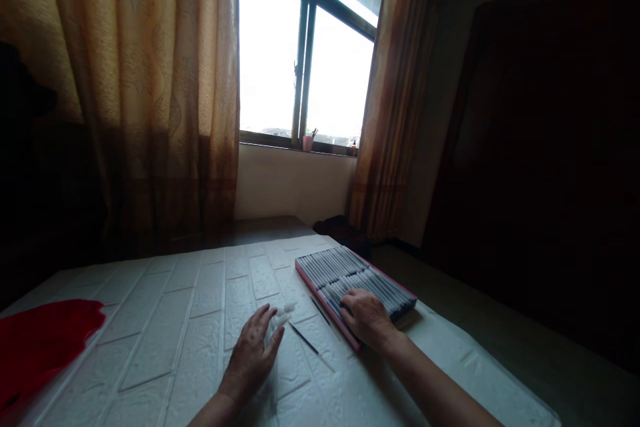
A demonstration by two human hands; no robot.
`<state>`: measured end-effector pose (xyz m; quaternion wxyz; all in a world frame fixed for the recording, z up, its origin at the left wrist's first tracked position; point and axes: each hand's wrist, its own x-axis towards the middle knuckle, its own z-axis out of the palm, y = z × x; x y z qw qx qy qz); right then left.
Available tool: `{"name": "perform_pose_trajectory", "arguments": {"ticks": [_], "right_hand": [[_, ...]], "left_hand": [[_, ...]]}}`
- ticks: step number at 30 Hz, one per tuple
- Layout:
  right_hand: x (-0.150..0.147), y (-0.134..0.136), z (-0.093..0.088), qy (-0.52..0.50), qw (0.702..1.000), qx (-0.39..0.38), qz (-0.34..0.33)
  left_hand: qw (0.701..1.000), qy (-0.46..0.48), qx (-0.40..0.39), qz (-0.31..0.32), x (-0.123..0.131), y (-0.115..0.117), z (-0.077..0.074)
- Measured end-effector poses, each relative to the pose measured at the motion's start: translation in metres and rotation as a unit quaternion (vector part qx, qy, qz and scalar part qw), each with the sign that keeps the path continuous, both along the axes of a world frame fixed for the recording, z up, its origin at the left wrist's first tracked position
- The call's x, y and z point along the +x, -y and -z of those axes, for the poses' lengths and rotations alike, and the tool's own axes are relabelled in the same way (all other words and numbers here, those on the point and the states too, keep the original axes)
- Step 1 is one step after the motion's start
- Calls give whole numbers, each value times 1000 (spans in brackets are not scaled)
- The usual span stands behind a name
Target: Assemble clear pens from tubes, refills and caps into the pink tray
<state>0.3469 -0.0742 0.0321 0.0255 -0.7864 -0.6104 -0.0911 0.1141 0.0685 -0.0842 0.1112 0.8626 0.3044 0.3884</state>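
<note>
My right hand (367,317) rests on the near edge of a shallow pink-edged box (351,340). Its fingers are curled down together onto the pens, and their tips are hidden. Grey slim pens (385,290) lie in two packed rows in the box. To the left, my left hand (253,350) hovers at the white surface, fingers apart and slightly bent. Small translucent whitish pieces (286,312) lie by its fingertips, too blurred to name. A thin dark stick like a pen refill (305,339) lies between the hands. Another thin dark stick (320,310) lies alongside the box.
A white brick-patterned cover (165,320) lies over the table. Red cloth (45,340) sits at the left edge. Beyond are a window (270,47), curtains (165,80) and a pink cup (307,143) with sticks on the sill. Dark furniture (540,167) stands at right.
</note>
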Motion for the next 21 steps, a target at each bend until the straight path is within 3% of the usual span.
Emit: {"name": "perform_pose_trajectory", "arguments": {"ticks": [9, 21], "right_hand": [[6, 1, -10, 18, 999, -2, 44], [11, -20, -24, 5, 1000, -22, 2]], "left_hand": [[1000, 2, -19, -4, 0, 0, 4], [998, 47, -38, -22, -3, 4, -5]]}}
